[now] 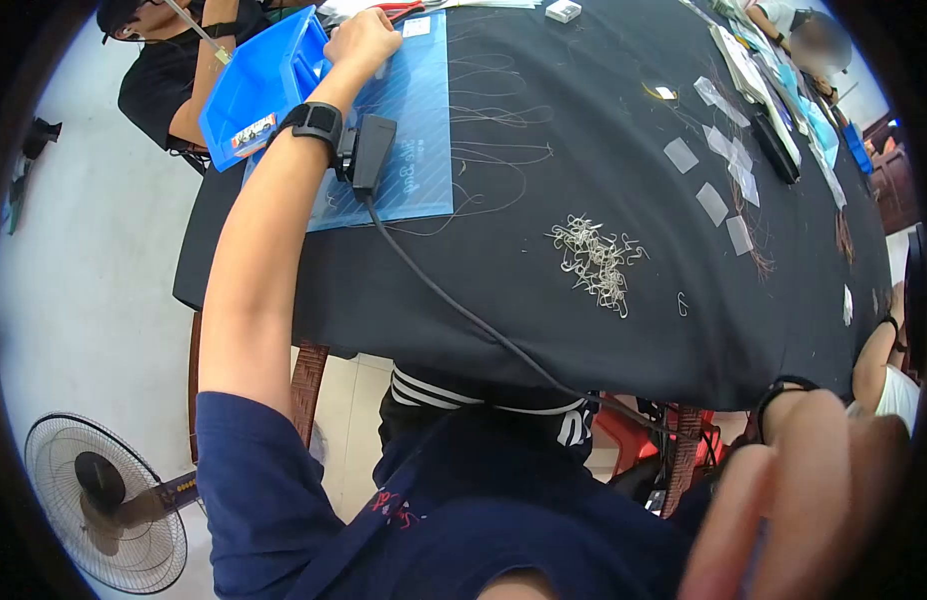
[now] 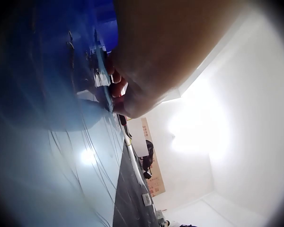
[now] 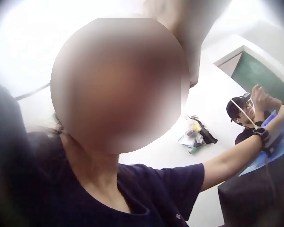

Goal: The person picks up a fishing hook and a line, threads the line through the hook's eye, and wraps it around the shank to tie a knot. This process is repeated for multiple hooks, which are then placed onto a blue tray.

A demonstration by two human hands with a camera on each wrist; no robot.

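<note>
My left hand [image 1: 362, 45] reaches to the far end of the blue mat [image 1: 419, 150], beside the blue bin [image 1: 259, 90]. Its fingers [image 2: 117, 87] are bent down at the mat; I cannot tell what they hold. Red-handled pliers [image 1: 402, 8] lie just beyond that hand. Thin wires [image 1: 504, 115] spread across the mat and onto the black cloth. My right hand [image 1: 799, 490] is raised close to my head, large and blurred at the lower right of the head view, with its fingers extended. A pile of metal hooks [image 1: 596, 262] lies on the cloth.
A single hook [image 1: 683, 304] lies apart from the pile. Clear plastic pieces [image 1: 712, 203] and a black case [image 1: 776, 148] are on the right. A cable [image 1: 464, 310] trails from my left wrist. Another person [image 1: 154, 90] sits beyond the bin; a fan [image 1: 109, 500] stands lower left.
</note>
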